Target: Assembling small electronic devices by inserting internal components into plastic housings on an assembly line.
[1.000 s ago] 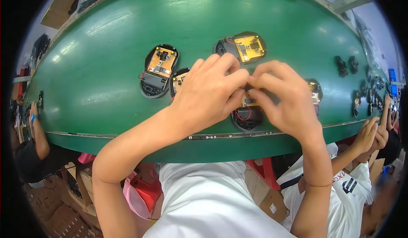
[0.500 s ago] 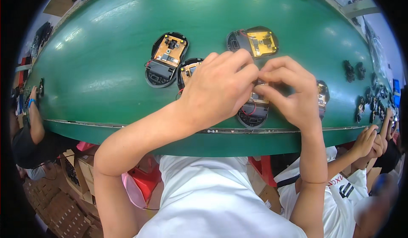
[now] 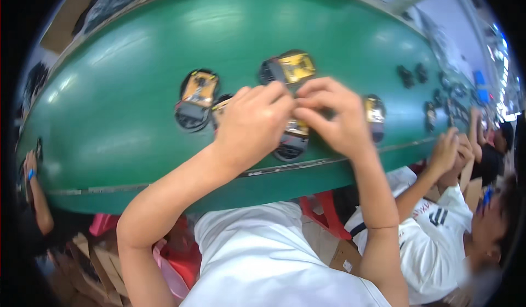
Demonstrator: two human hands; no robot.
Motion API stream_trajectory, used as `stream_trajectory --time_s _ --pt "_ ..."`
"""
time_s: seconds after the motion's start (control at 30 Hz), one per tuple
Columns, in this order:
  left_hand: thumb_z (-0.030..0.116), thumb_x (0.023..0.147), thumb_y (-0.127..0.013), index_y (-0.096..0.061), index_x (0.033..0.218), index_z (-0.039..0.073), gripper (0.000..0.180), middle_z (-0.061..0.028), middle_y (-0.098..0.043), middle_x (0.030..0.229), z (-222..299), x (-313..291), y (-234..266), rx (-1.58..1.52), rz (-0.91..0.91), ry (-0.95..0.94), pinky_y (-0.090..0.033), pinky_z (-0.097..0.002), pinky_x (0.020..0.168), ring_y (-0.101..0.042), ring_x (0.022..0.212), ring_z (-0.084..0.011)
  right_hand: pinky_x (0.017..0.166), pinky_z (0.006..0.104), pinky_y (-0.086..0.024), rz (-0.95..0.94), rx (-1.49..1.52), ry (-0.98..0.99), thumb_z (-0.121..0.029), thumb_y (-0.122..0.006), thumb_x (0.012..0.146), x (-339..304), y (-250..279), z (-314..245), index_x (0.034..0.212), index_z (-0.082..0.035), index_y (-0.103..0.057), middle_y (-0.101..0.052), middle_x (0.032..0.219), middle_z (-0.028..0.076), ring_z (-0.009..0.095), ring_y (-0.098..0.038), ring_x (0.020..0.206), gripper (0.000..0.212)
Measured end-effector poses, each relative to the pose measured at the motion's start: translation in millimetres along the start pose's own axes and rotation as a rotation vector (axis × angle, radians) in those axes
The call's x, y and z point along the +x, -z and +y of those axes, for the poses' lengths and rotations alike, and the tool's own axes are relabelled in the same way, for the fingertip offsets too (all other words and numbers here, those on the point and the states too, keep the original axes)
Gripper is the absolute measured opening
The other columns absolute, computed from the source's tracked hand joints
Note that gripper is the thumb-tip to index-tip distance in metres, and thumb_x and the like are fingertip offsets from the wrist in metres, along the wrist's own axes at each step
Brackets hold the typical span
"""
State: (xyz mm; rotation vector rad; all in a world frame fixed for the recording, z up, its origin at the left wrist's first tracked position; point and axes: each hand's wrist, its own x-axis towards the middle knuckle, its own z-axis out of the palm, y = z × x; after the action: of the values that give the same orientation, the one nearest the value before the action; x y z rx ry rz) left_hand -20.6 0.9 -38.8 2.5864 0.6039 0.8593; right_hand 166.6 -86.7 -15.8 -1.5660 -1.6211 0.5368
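Observation:
My left hand (image 3: 253, 115) and my right hand (image 3: 335, 115) meet fingertip to fingertip over an opened computer mouse (image 3: 291, 146), a black shell with circuit board and battery box. Fingers on both hands are closed in a pinch; whatever is between them is hidden and blurred. Partly behind my left hand lies a second opened mouse (image 3: 219, 109). Farther left is another mouse (image 3: 195, 100) with an orange-brown board. Beyond my fingers rests a mouse with a yellow board (image 3: 296, 67), and one more mouse (image 3: 375, 118) lies right of my right hand.
The green table (image 3: 120, 87) has a raised strip along its near edge. Dark parts (image 3: 413, 75) lie in groups at the right. A co-worker in a white shirt (image 3: 438, 241) works there, hands (image 3: 452, 149) at the table edge. At far left, another person's hand (image 3: 30, 164) shows.
The whole view has shifted and tilted, so the table and mice appear farther left. My hands stay pinched together over the same mouse, fingertips slightly blurred.

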Motion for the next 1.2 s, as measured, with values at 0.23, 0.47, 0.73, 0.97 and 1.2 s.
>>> stream_trajectory --time_s 0.23,0.47,0.73,0.97,1.2 --pt "0.008 0.084 -0.078 -0.073 0.098 0.007 0.014 -0.0044 -0.069 0.098 -0.4 1.8 8.9 -0.08 -0.048 0.001 -0.054 -0.0382 0.07 -0.069 0.079 -0.0255 0.075 0.0298 -0.053 0.143 0.112 -0.118 -0.007 -0.084 0.081 -22.2 -13.3 -3.7 0.097 0.0 -0.075 -0.074 0.106 0.009 0.019 -0.069 0.089 0.02" --pt "0.007 0.082 -0.081 -0.074 0.092 0.001 0.014 -0.0059 -0.07 0.098 1.7 27.2 -10.2 -0.307 -0.123 0.08 -0.055 -0.0357 0.064 -0.069 0.07 -0.0221 0.077 0.0288 -0.052 0.15 0.141 -0.216 -0.008 -0.087 0.079 -25.5 4.6 7.0 0.096 0.0 -0.076 -0.074 0.105 0.008 0.016 -0.068 0.091 0.022" --pt "0.019 0.08 -0.075 -0.072 0.102 0.005 0.026 -0.015 -0.067 0.104 5.5 -0.7 20.6 0.005 -0.264 0.128 -0.058 -0.0456 0.08 -0.068 0.098 -0.0331 0.092 0.0372 -0.055 0.082 -0.131 -0.027 -0.005 -0.076 0.086 -12.6 -19.4 -29.0 0.108 0.002 -0.073 -0.074 0.107 0.016 0.029 -0.07 0.101 0.023" --pt "0.029 0.083 -0.079 -0.074 0.094 0.007 0.026 -0.0133 -0.072 0.076 -66.3 -118.7 231.1 0.078 0.7 0.704 -0.057 -0.0428 0.067 -0.072 0.071 -0.0281 0.082 0.0384 -0.058 0.557 -0.418 -0.013 -0.015 -0.077 0.096 -18.4 100.6 14.9 0.106 0.003 -0.078 -0.076 0.103 0.02 0.031 -0.072 0.091 0.02" --pt "0.016 0.093 -0.061 -0.071 0.085 -0.007 0.026 -0.0142 -0.078 0.084 -147.2 -269.3 480.0 0.142 1.233 0.897 -0.054 -0.0284 0.053 -0.072 0.064 -0.0164 0.082 0.0458 -0.056 0.539 -0.694 -0.204 -0.038 -0.076 0.093 7.5 189.8 139.9 0.108 0.0 -0.079 -0.076 0.102 0.022 0.036 -0.072 0.092 0.04"
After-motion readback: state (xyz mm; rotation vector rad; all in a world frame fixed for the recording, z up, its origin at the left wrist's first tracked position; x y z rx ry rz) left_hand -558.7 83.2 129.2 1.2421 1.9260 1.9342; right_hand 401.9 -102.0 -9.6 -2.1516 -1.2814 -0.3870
